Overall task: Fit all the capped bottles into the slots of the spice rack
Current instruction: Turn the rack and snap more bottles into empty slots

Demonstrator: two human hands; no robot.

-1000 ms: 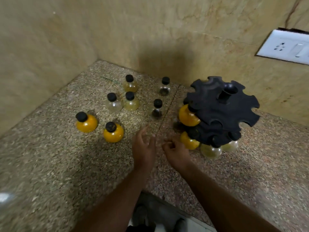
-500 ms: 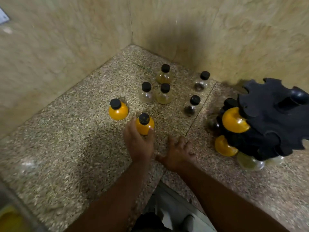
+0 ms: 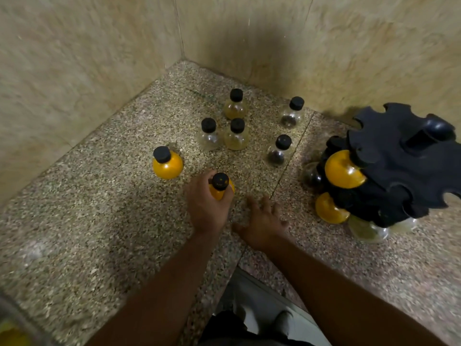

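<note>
Against the speckled stone counter (image 3: 99,221), the yellow bottle (image 3: 221,192) sits upright in your left hand (image 3: 205,209), fingers curled round its body; the spice rack (image 3: 399,168) stands well to its right, nearer your right hand (image 3: 264,222), fingers spread over the stone

Spice rack (image 3: 399,168) at right on counter (image 3: 74,233), slotted bottles (image 3: 343,171) in it, loose bottles (image 3: 167,164) standing to its left
</note>
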